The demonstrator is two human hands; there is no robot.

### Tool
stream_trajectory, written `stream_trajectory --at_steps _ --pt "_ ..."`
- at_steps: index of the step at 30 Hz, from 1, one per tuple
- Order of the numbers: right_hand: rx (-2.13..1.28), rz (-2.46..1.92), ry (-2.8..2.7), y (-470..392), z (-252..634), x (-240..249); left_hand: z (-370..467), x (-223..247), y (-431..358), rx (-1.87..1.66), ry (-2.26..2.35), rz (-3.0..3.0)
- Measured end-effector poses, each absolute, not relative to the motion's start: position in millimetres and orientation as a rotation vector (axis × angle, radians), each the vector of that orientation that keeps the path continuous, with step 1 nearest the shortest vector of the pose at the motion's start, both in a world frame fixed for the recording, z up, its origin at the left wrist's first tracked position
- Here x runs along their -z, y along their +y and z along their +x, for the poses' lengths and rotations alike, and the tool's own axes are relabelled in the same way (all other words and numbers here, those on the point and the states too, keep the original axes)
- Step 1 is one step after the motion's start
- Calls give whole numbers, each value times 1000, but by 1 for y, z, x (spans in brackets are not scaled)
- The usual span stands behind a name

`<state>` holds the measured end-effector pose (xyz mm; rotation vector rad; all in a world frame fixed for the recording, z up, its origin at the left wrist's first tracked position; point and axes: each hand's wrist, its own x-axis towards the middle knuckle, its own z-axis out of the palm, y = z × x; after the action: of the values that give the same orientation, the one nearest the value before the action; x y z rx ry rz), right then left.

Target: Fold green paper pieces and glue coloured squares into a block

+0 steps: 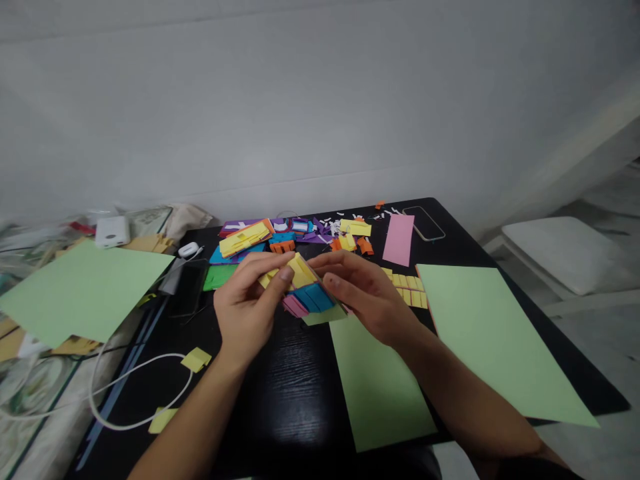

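Note:
Between my two hands, raised over the black table, is a folded paper piece with yellow, blue and pink strips on a pale green backing. My left hand grips its left side, thumb pressed on the yellow part. On the other side, my right hand pinches the right edge, its fingers partly behind the paper. Below the right hand lies a light green sheet. Just beyond that hand, a block of small yellow paper pieces is partly hidden.
A large green sheet covers the table's right side; another green sheet rests on clutter at left. Coloured paper stacks and white scraps lie at the back. A pink strip, a phone case and a white cable are around.

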<state>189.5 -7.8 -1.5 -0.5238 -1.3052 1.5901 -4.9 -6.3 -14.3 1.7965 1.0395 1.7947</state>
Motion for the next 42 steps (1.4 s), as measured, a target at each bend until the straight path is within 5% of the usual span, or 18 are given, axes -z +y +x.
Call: stream_trajectory --at_steps 8,18,42 --pt "-1562 -633 -1311 -3 191 2 -1 11 -14 -1779 1044 1935" --pt "-1104 -747 -1434 -15 190 4 -8 11 -24 -1722 952 2051" --pt "-988 -749 -1454 -20 197 -2 -17 8 -24 -1753 1058 1973"
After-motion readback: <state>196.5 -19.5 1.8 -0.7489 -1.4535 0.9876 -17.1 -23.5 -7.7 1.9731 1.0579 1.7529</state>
